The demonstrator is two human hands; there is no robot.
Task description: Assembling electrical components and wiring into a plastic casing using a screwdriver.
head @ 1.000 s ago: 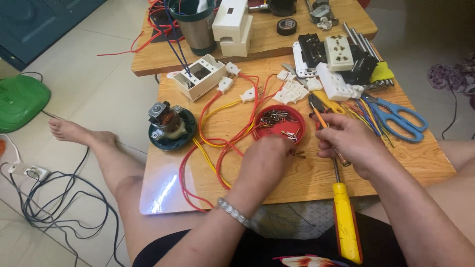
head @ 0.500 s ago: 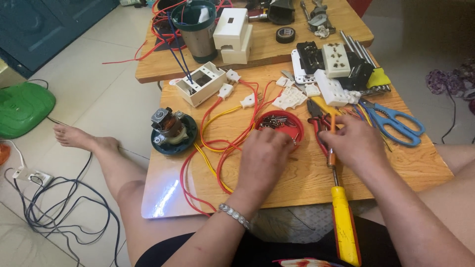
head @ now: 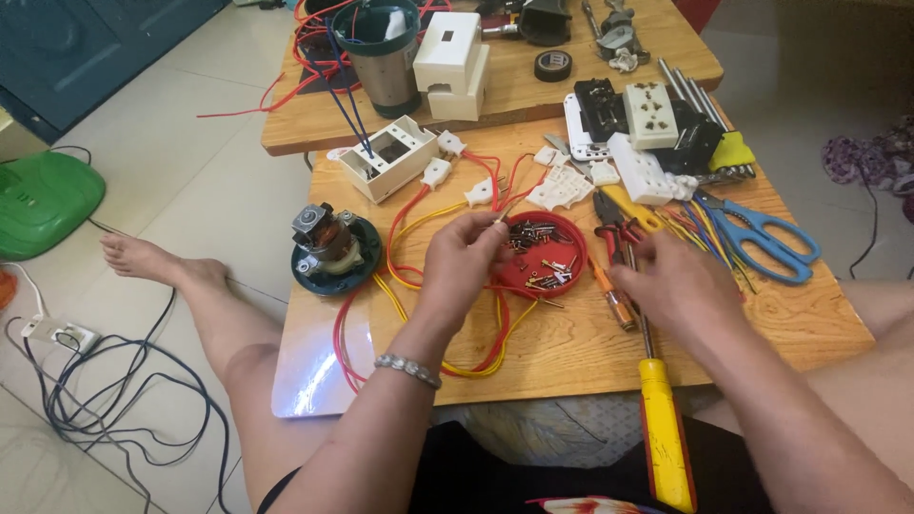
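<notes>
Wooden table [head: 762, 324] under us holds white square boxes [head: 452, 62] at the back. Our left hand [head: 466, 262] pinches a thin wire end [head: 505, 211] (pointing up-right) beside the red dish [head: 543, 255]. Our right hand [head: 671, 286] fingers curl on a screwdriver [head: 657, 419], lying lengthways toward us.

- A small electric motor with copper windings [head: 327, 240] sits in a dark teal round base near the left edge of the wooden desk [head: 571, 352].
- An open white plastic junction box [head: 388, 157] lies behind it.
- Blue-handled scissors [head: 762, 238] lie on the right side of the desk.
- A white socket plate [head: 651, 114] rests on a black block at the back right.
- A roll of black tape [head: 553, 65] lies on the farther wooden board.
- A steel cup with a teal rim [head: 381, 52] stands near two stacked white boxes [head: 449, 62].
- A green plastic object [head: 43, 198] lies on the tiled floor at the left.
- Dark cables [head: 95, 390] coil on the floor by a white plug strip [head: 59, 333].
</notes>
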